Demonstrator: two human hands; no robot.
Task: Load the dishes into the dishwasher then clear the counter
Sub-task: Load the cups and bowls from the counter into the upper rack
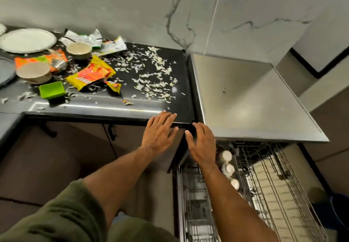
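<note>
Left hand (160,130) and right hand (202,143) spread flat, empty; dishwasher rack (273,175) holds pale round pieces (226,156).

Two grips (160,134) (202,145), well left of them two bowls (79,50) (34,72), one white plate (27,40), one green tub (52,90), at least four wrappers (90,74), three cups (226,156) just right of the grips

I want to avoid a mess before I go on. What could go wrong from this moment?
1. The pale papery scraps lie scattered on the black counter up to its front edge. A sweep by the left hand may drop them on the floor or into the pulled-out wire dishwasher rack.
2. The nearer beige round bowl stands against an orange crumpled wrapper; lifting the bowl may drag the wrapper along.
</note>
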